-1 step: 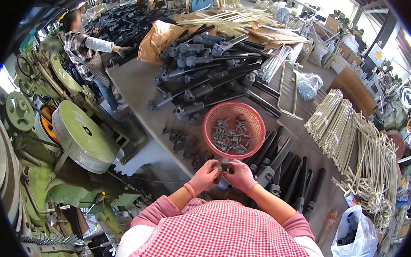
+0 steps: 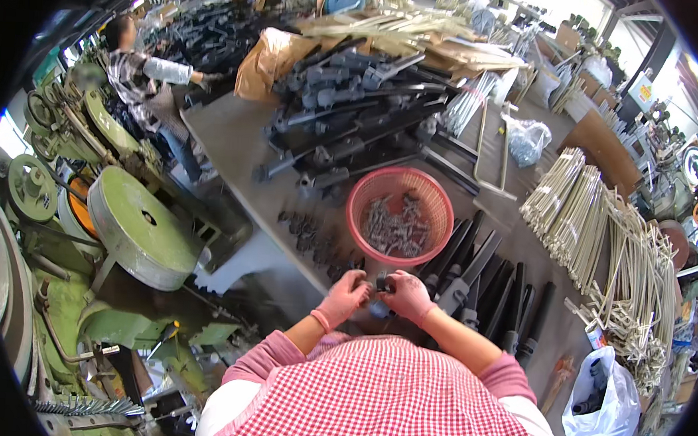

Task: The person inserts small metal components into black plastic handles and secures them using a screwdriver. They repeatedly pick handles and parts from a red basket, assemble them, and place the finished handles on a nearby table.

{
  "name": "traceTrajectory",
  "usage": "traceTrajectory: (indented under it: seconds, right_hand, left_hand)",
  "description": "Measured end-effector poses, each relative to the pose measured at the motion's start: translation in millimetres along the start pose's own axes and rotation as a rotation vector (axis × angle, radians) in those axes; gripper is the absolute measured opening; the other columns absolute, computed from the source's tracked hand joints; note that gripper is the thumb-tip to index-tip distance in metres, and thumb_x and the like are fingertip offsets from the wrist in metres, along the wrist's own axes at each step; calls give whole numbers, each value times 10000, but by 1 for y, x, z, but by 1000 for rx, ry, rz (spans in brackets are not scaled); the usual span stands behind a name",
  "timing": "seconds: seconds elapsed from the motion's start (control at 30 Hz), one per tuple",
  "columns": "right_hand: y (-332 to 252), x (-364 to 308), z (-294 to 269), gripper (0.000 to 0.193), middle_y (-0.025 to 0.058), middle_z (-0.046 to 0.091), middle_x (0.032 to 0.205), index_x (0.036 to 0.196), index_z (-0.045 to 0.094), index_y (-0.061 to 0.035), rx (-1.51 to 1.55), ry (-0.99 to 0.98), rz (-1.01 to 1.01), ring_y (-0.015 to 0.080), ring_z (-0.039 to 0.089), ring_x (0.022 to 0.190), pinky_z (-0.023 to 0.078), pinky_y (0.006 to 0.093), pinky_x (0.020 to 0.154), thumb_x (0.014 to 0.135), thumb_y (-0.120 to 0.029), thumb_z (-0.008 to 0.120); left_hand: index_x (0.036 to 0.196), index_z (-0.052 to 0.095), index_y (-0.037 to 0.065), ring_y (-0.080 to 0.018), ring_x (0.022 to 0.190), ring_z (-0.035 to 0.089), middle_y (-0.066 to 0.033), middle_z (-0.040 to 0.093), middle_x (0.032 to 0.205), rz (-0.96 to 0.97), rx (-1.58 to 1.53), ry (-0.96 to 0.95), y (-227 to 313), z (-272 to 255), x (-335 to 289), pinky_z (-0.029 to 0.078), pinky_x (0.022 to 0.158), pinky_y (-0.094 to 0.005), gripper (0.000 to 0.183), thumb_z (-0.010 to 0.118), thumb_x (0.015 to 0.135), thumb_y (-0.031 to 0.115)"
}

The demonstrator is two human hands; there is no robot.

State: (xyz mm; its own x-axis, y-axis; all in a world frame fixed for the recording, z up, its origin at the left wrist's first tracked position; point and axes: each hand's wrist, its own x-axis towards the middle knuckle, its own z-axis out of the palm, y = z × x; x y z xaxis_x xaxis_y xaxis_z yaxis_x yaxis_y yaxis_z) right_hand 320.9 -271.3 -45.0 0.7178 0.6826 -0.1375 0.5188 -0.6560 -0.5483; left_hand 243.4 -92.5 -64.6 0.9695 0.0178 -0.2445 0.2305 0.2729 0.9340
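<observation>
My left hand (image 2: 344, 299) and my right hand (image 2: 408, 296), both in pink gloves, meet at the near edge of the table, just below a red plastic basket (image 2: 351, 228). The fingers of both are bent and pinched round a small dark fitting (image 2: 382, 283) between them; its exact shape is partly hidden. Small silvery metal pieces (image 2: 396, 225), apparently screws or bolts, lie in the basket. Left of the basket sit several small dark fittings (image 2: 304, 233). Several black tubes (image 2: 511, 308) with grey fittings lie beside my right hand.
A pile of black tubes with grey brackets (image 2: 345, 146) covers the table beyond the basket. Bundled pale rods (image 2: 562, 199) lie at right, near a white plastic bag (image 2: 605, 409). Green machinery (image 2: 145, 225) stands at left. A co-worker (image 2: 145, 86) reaches over the far left table.
The view has shifted slightly, so the basket and table sit a little higher in it. My hands stay together at the dark fitting, with only slight movement of the fingers.
</observation>
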Motion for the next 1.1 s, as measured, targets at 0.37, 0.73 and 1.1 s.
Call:
traceTrajectory:
  seconds: [0.37,0.73,1.1]
  right_hand:
    - [39,56,80,210,112,650,941,913,655,-78,-378,-210,-95,309,671,888,541,419,752,838,-274,654]
    - [130,127,-27,117,143,629,972,916,618,-75,-445,205,107,331,643,911,536,431,785,860,-129,530]
    - [188,215,3,301,217,614,1197,1155,621,-39,-279,-49,340,347,612,1135,515,420,945,890,-81,484]
  left_hand:
    - [1062,619,10,-45,724,525,14,606,848,91,196,91,-7,-52,70,437,630,-209,118,552,982,67]
    - [1251,598,200,-312,1213,531,-130,506,1364,295,1789,-159,-25,20,328,467,978,-430,387,525,871,199]
    - [1133,671,47,-315,1168,604,-195,646,1206,-49,1598,-264,-54,6,361,488,990,-390,367,605,890,314]
